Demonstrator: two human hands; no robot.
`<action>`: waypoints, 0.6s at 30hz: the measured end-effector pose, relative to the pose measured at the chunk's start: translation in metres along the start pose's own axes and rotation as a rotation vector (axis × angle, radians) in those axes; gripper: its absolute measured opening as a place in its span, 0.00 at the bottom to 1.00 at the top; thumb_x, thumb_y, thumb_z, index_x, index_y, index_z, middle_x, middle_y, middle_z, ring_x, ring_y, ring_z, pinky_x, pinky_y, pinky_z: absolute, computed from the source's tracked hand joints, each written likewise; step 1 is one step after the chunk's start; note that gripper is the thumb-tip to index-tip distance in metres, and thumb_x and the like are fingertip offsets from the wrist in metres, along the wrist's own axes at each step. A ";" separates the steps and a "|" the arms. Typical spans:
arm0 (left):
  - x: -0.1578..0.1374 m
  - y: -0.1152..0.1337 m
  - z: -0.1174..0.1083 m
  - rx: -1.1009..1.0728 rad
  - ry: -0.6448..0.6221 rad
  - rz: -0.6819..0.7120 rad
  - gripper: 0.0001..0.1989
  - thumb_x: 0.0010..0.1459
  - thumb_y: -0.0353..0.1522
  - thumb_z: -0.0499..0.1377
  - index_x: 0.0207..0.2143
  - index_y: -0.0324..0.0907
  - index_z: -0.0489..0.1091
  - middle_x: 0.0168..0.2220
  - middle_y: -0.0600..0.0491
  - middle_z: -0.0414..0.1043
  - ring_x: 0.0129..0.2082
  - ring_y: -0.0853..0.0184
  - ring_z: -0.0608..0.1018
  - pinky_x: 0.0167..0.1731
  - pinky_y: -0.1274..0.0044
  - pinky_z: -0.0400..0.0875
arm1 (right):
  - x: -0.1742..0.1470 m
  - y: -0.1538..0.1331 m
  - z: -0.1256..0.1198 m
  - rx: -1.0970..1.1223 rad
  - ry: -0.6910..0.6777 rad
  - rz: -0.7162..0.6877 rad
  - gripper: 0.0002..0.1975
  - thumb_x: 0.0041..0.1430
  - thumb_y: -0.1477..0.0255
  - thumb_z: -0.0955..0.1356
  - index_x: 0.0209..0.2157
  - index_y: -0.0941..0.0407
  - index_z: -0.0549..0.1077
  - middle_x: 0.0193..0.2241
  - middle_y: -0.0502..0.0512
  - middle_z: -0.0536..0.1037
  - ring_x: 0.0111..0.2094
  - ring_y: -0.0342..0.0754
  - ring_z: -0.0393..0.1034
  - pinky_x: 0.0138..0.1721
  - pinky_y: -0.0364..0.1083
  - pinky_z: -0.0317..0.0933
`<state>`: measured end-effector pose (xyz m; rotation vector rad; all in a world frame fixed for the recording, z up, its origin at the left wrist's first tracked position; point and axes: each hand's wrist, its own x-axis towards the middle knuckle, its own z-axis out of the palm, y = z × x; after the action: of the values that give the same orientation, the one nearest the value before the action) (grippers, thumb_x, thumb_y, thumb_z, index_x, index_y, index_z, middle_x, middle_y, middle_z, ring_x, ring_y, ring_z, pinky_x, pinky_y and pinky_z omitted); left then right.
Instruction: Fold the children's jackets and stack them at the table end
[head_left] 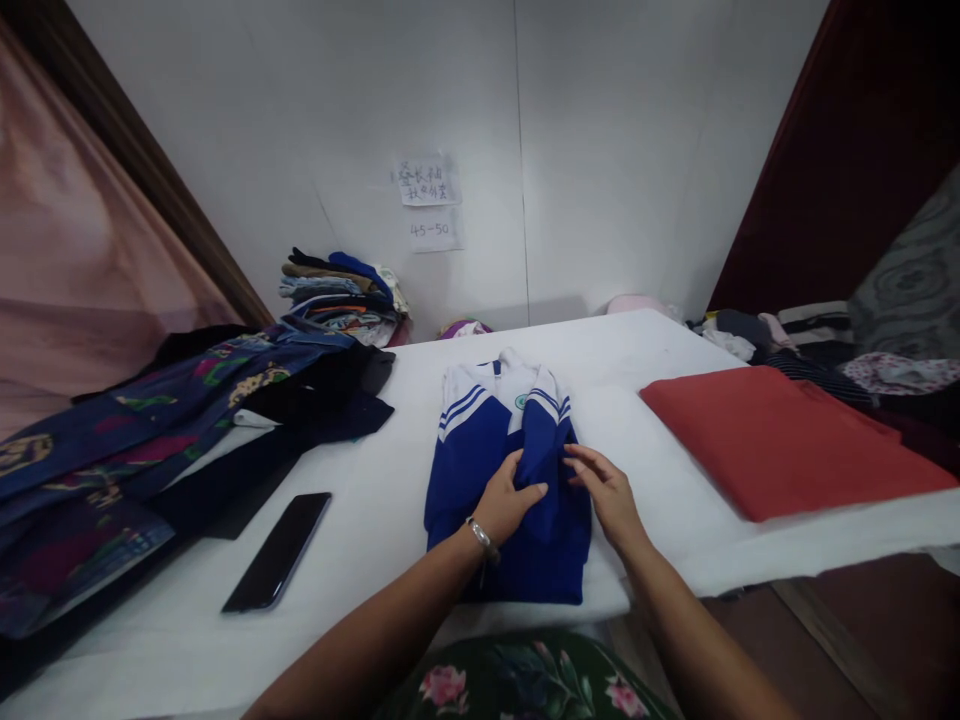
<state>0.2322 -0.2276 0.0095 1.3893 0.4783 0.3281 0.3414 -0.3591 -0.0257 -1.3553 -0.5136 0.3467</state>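
A blue and white zip-neck jacket (465, 470) with striped shoulders and a small green badge lies on the white table (375, 540) in front of me. Its sides are turned in, and one sleeve runs down its front. My left hand (506, 508), with a bracelet at the wrist, has that sleeve between its thumb and fingers; the fingertips are partly hidden by cloth. At the jacket's right edge is my right hand (609, 497). Its fingers are apart and curve lightly towards the sleeve, touching or almost touching it.
A black phone (277, 552) lies to the left, beside a heap of dark patterned clothes (150, 430). Folded clothes are stacked (341, 290) by the wall. To the right lies a folded red cloth (787, 440), with more clothes (817, 340) behind it.
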 end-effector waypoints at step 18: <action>0.169 0.192 -0.050 1.061 0.500 0.467 0.15 0.58 0.33 0.54 0.45 0.39 0.75 0.46 0.48 0.76 0.47 0.63 0.74 0.47 0.75 0.63 | -0.028 0.032 -0.025 -0.531 -0.151 -0.037 0.30 0.49 0.67 0.69 0.56 0.50 0.67 0.47 0.56 0.74 0.30 0.47 0.68 0.33 0.49 0.68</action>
<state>0.3638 -0.0713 0.1713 2.4802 0.7914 0.8958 0.3327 -0.3885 -0.0650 -1.8373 -0.7927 0.2932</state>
